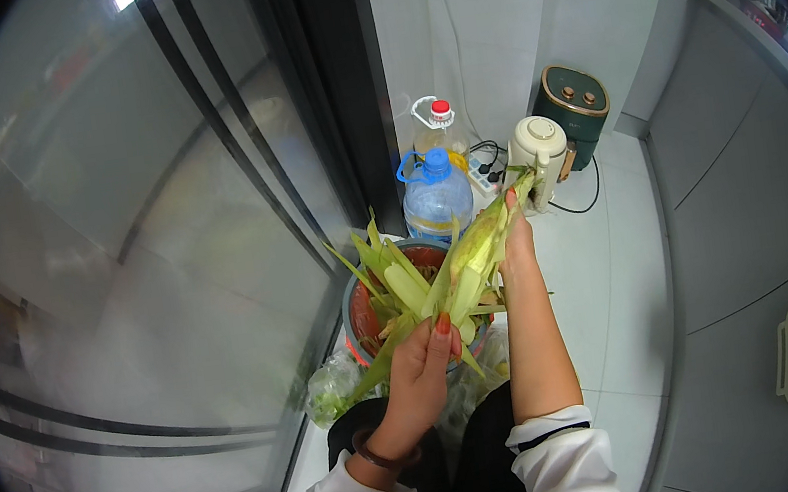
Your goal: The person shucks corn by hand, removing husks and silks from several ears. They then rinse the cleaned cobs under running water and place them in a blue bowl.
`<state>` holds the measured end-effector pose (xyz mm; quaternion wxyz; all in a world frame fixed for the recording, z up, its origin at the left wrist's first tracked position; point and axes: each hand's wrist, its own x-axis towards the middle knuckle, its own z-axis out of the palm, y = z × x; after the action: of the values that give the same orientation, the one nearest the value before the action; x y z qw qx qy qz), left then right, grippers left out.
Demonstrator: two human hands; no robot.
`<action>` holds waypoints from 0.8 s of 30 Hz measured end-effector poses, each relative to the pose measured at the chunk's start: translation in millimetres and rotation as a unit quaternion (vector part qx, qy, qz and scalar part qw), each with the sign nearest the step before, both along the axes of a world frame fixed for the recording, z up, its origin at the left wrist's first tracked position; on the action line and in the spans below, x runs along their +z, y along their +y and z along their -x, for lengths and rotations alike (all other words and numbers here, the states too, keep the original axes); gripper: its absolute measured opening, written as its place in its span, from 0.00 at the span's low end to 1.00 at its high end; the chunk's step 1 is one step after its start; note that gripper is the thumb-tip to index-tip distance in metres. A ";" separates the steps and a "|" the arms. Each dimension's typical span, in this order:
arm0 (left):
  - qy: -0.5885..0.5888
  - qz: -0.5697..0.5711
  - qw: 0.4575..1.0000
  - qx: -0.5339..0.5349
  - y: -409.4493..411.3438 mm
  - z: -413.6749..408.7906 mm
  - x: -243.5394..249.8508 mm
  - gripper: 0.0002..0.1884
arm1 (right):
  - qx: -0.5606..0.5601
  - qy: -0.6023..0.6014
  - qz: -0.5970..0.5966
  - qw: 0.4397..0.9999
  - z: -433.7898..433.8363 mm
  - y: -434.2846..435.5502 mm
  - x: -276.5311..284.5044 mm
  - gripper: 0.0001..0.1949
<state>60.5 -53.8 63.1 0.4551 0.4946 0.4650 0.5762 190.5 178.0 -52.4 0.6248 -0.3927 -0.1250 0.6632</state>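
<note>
An ear of corn in pale green husk point(476, 246) is held at a slant above a grey bin point(353, 318) lined with a red plastic bag. My right hand point(516, 230) grips the upper end of the ear, its fingers partly hidden behind it. At the lower end, my left hand point(427, 353) pinches husk leaves between thumb and fingers, and these leaves are spread away from the ear. More loose corn husks point(386, 269) stick up out of the bin, some hiding its rim. Kernels cannot be made out clearly.
Behind the bin stand a blue water jug point(438, 199), an oil bottle with red cap point(441, 113), a power strip point(484, 178), a cream kettle point(537, 141) and a dark green air fryer point(573, 103). A plastic bag of greens point(336, 392) lies beside the bin. A glass door point(186, 311) is left, grey cabinets point(731, 201) right.
</note>
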 end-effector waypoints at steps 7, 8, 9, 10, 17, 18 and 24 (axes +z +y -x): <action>-0.139 0.040 0.989 -0.010 26.0 23.7 -31.4 0.17 | -0.011 -0.033 -0.124 0.992 -11.9 -7.8 27.6 0.24; -0.136 0.027 0.990 0.010 30.7 24.1 -33.0 0.17 | -0.008 -0.064 -0.135 0.989 -11.0 -11.5 30.1 0.25; -0.135 0.014 0.990 0.023 35.5 21.9 -36.1 0.17 | -0.009 -0.090 -0.161 0.983 -15.8 -11.3 27.7 0.25; -0.142 0.031 0.989 -0.009 37.9 25.6 -39.4 0.13 | -0.010 -0.115 -0.187 0.976 -19.9 -10.9 25.3 0.25; -0.199 0.086 0.974 0.069 45.4 34.7 -33.0 0.20 | -0.047 -0.186 -0.261 0.946 -22.0 -23.5 40.1 0.24; -0.254 0.064 0.962 0.074 45.5 35.7 -28.5 0.21 | -0.048 -0.192 -0.263 0.944 -22.3 -26.9 43.8 0.24; 0.001 -0.087 0.987 0.134 56.1 36.0 8.0 0.27 | -0.032 -0.273 -0.337 0.901 -8.2 -54.0 73.2 0.24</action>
<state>24.6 2.3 71.1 0.3286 0.4662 0.4753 0.6699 198.7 124.1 20.8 0.6819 -0.3283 -0.4937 0.4283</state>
